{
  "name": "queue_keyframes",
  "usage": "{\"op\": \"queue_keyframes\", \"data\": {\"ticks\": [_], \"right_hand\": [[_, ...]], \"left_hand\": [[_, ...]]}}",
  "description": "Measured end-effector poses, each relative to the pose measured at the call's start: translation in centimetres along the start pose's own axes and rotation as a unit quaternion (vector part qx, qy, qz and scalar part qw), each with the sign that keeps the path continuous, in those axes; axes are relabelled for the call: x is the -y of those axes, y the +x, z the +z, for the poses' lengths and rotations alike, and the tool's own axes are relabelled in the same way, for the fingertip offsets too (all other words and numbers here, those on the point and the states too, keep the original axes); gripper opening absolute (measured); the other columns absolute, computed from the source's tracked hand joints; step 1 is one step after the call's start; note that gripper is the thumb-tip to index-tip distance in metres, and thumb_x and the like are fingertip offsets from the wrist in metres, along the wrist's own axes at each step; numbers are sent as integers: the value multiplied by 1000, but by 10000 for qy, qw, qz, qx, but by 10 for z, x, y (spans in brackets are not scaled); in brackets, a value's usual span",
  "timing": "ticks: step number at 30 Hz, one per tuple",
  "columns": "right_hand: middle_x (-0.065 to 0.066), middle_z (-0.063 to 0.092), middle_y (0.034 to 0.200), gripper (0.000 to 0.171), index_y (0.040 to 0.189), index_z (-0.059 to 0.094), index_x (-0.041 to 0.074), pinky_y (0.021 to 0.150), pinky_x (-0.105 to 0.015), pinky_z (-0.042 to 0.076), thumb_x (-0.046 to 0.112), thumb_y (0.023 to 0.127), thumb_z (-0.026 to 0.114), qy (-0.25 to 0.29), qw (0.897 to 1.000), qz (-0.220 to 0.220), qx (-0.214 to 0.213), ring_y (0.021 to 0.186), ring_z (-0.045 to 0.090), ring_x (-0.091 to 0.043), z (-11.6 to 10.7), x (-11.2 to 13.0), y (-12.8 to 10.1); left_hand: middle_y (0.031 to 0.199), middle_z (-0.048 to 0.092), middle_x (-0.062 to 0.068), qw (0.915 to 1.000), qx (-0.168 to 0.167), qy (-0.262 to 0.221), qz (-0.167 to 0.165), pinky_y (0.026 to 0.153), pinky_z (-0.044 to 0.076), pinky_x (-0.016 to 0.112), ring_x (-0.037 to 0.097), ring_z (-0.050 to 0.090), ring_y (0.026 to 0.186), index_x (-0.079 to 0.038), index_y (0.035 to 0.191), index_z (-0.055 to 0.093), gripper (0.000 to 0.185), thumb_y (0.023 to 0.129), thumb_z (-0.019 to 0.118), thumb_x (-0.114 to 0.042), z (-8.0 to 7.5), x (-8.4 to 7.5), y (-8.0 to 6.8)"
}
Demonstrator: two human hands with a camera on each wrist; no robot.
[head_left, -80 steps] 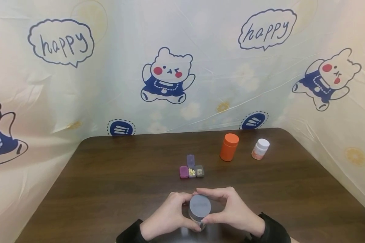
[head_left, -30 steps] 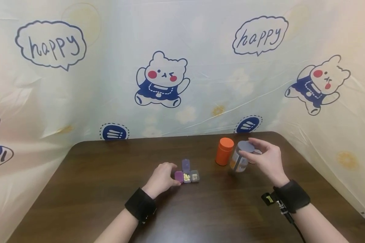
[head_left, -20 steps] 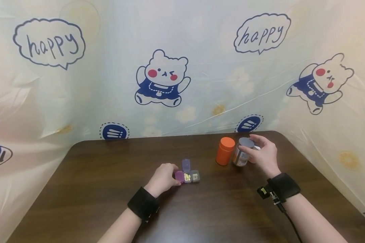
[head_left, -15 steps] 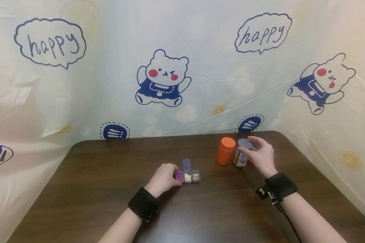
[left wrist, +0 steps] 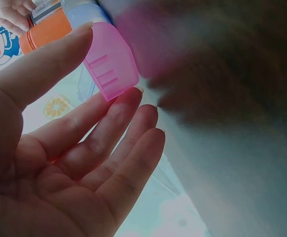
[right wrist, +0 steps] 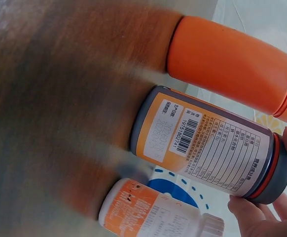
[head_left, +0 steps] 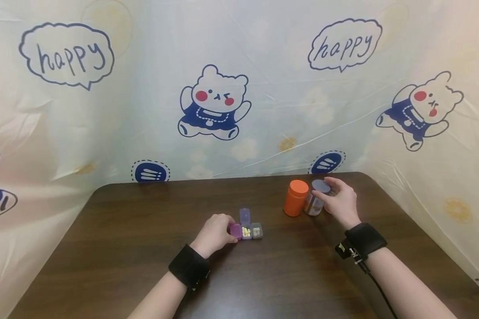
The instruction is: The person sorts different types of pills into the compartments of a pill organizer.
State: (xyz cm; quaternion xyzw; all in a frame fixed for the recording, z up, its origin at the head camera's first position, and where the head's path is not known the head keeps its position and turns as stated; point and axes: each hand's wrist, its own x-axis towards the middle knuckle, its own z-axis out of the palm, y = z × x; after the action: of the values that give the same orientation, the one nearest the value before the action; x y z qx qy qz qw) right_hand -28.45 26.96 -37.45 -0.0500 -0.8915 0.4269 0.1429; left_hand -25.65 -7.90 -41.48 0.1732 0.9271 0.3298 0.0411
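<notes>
Item 1, left: the left hand (head_left: 217, 231), black band at the wrist, is lying on the dark wooden tabletop (head_left: 123, 239). Its thumb and fingers are pinching the pink end compartment of the pill organiser (head_left: 246, 229); the left wrist view shows the translucent pink, ribbed lid between thumb and fingertips (left wrist: 136, 96).

Item 2, centre: the pill organiser is sitting just right of that hand, a short row of three small cells: pink, a middle cell showing yellow pills with its lilac lid standing open, and a grey cell showing pale pills.

Item 3, right of centre: the orange bottle (head_left: 296, 198), plain, cylindrical, orange cap, is standing upright.

Item 4: the grey-lidded jar (head_left: 315, 201) is standing upright on the tabletop just beside the orange bottle, between it and the white-capped bottle (right wrist: 153, 210). Its wall is dark grey with an orange-and-white label bearing a barcode and fine print; a red ring is running under the flat grey lid.

Item 5, right: the right hand (head_left: 340, 203), wrist banded in black with a cable, is gripping the jar's lid with curled fingers and thumb.
</notes>
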Motion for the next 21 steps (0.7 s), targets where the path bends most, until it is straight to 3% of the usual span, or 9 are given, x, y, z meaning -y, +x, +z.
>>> {"op": "queue_keyframes", "data": {"ticks": [3, 6, 9, 11, 13, 15, 18, 21], "right_hand": [[-27, 53, 155, 70, 152, 50, -1, 103, -49, 55, 26, 95, 80, -7, 9998, -78, -192, 143, 53, -44, -1, 4, -3], [-25, 57, 152, 62, 148, 56, -1, 113, -51, 50, 19, 94, 79, 184, 9945, -484, -911, 142, 54, -41, 0, 12, -9], [-22, 64, 146, 49, 141, 63, -1, 116, -29, 47, 6, 94, 75, 554, 9769, -1199, -1681, 138, 59, -24, 6, 24, -18], [-22, 65, 144, 46, 138, 65, -3, 111, -13, 45, -1, 93, 74, 924, 9663, -1667, -1731, 132, 60, -8, 12, 35, -25], [-24, 66, 142, 45, 138, 65, -3, 102, -4, 44, -3, 94, 72, 1212, 9660, -1883, -1290, 123, 61, 6, 19, 48, -34], [-25, 66, 141, 44, 138, 65, -4, 100, -5, 47, -3, 95, 72, 1505, 9696, -1843, -572, 120, 62, 8, 29, 61, -42], [-25, 67, 140, 42, 139, 63, -4, 97, -10, 51, 4, 98, 70, 1587, 9757, -1419, 525, 123, 69, -11, 49, 75, -49], [-24, 67, 141, 42, 140, 62, -5, 104, -25, 55, 11, 101, 68, 1508, 9751, -969, 1302, 129, 67, -32, 74, 80, -50]], "left_hand": [[100, 75, 16, 10000, 0, -5, -47, 81, 60, 40, 21, 62, 83, 5, 110, 75, 34, 81, 89, -5, -1, 0, -1], [99, 75, 16, 10000, 11, -16, -71, 81, 60, 40, 21, 61, 83, 5, 109, 75, 34, 81, 89, -6, -2, 0, -1], [98, 75, 15, 10000, 22, 21, -49, 80, 59, 39, 21, 61, 82, 5, 109, 75, 33, 81, 89, -6, -2, 0, -1], [97, 75, 15, 10000, 23, 39, -29, 80, 59, 39, 20, 61, 82, 6, 108, 75, 33, 80, 90, -6, -3, 0, -2], [97, 75, 15, 10000, 14, 86, -4, 79, 59, 39, 20, 61, 82, 6, 108, 75, 33, 81, 90, -6, -3, 0, -1], [97, 75, 15, 10000, -2, 96, -11, 80, 59, 40, 20, 62, 82, 5, 107, 75, 33, 81, 90, -6, -4, 0, -1], [98, 76, 15, 9999, -22, 100, -29, 81, 59, 40, 21, 63, 83, 5, 108, 76, 32, 81, 89, -7, -4, 0, -1], [98, 76, 15, 9999, -17, 110, -13, 80, 59, 40, 21, 65, 83, 5, 108, 75, 33, 81, 89, -7, -3, 0, -1]]}}
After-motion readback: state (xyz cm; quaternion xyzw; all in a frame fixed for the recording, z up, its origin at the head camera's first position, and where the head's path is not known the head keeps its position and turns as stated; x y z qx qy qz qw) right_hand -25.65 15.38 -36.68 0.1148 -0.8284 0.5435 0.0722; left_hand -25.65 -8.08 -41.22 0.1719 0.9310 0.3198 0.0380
